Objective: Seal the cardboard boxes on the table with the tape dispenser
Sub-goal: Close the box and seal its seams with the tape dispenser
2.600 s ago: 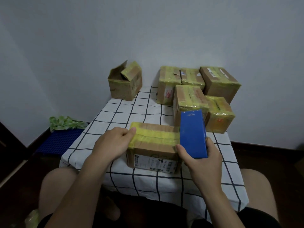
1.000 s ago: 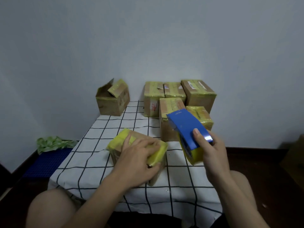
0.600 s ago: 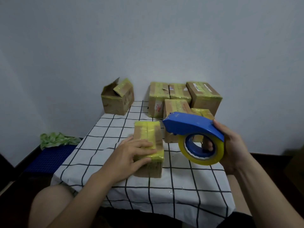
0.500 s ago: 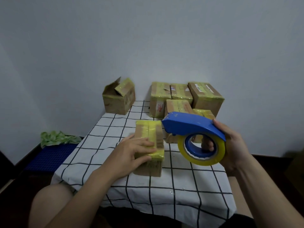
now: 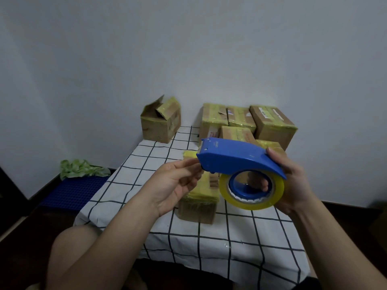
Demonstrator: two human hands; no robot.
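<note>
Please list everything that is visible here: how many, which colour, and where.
tablecloth: one, white with black grid, centre of view
tape dispenser: one, blue, held above the tablecloth
tape roll: one, yellowish, in the dispenser
near box: one, brown with yellow tape, on the tablecloth under the dispenser
open box: one, brown, far left corner
closed boxes: five, brown with yellow tape, clustered far right
mat: one, blue, floor at left
crumpled thing: one, green, at the mat's far end
left hand: one, fingertips at the dispenser's front end
right hand: one, grips the dispenser, fingers through the roll
</note>
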